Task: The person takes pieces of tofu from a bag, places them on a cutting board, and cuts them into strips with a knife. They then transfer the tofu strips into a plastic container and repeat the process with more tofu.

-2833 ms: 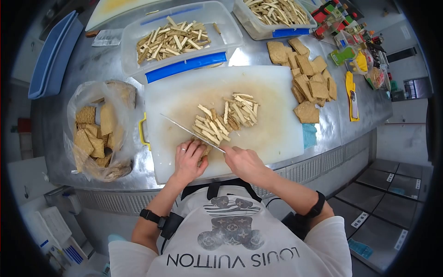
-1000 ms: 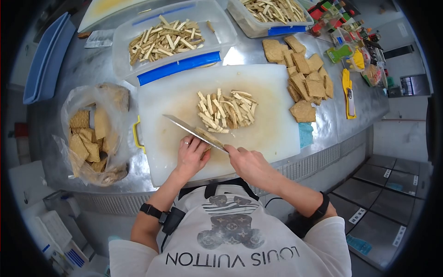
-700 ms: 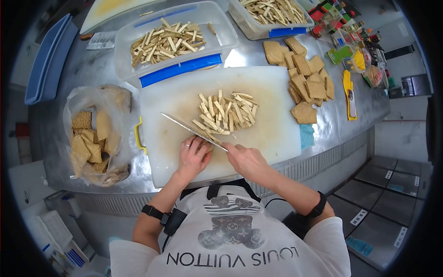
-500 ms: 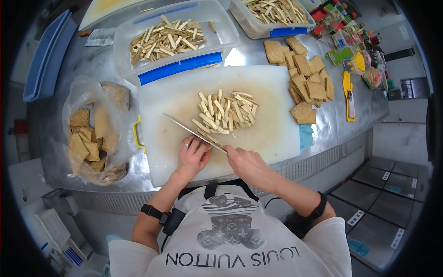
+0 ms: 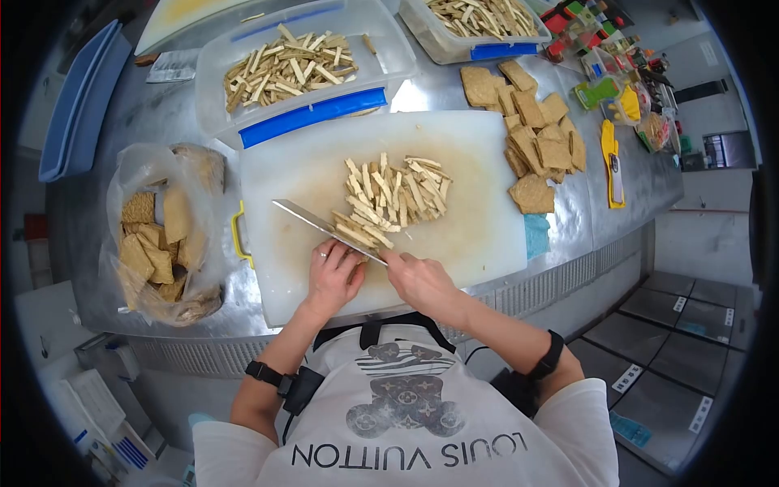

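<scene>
My right hand (image 5: pixel 418 280) grips the handle of a long knife (image 5: pixel 320 227) whose blade lies across the near part of a white cutting board (image 5: pixel 308 166). Just left of it, my left hand (image 5: pixel 333 276) is curled over a small tan piece at the blade's near side; the piece is mostly hidden under my fingers. A heap of cut tan strips (image 5: pixel 393 195) lies on the board just beyond the blade.
A plastic bag of tan squares (image 5: pixel 158 243) sits left of the board. More tan squares (image 5: pixel 535 134) are stacked to the right. Two clear tubs of cut strips (image 5: pixel 292 61) (image 5: pixel 479 20) stand behind. A blue lid (image 5: pixel 77 101) lies far left, a steel table edge near me.
The knife has kept chopping at the piece under my left hand and shifted slightly left. The strip heap has grown and been pushed away from the blade since the earliest frame.
</scene>
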### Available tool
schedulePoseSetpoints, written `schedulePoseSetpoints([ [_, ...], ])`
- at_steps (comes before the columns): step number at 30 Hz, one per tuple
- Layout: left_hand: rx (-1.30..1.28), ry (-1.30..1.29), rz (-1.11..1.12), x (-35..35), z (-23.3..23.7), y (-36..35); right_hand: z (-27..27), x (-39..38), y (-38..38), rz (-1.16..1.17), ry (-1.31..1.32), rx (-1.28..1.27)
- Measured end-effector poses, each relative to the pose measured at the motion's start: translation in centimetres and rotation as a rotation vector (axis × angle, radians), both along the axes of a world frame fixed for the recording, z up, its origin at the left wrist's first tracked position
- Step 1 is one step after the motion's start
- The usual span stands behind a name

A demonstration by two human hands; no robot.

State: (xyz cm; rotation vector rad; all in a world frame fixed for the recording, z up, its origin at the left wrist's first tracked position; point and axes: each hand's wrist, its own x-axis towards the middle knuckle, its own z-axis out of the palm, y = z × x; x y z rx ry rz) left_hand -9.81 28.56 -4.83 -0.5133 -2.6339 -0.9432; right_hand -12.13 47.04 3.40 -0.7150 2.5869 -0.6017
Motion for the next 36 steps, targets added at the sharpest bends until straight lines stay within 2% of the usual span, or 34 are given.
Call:
schedulePoseSetpoints([
  [3,-0.011,0.002,0.001,0.3,0.1,0.1,-0.6,0.0,-0.1,-0.004,0.035,-0.026],
  [8,-0.002,-0.003,0.005,0.2,-0.1,-0.1,3.3,0.3,1.2,0.032,-0.015,-0.012],
  [14,0.020,0.057,-0.015,-0.1,-0.3,-0.3,-0.9,-0.1,-0.3,0.007,0.007,-0.055],
  [26,-0.027,0.112,0.012,0.2,-0.8,-0.3,-1.8,-0.3,-0.3,-0.004,0.013,-0.097],
  [29,-0.038,0.109,0.025,0.3,-0.7,-0.2,-0.7,-0.9,0.2,-0.003,-0.035,-0.135],
  [36,0.015,0.122,0.031,0.5,-1.3,-0.4,3.2,0.4,1.2,0.055,-0.072,-0.020],
])
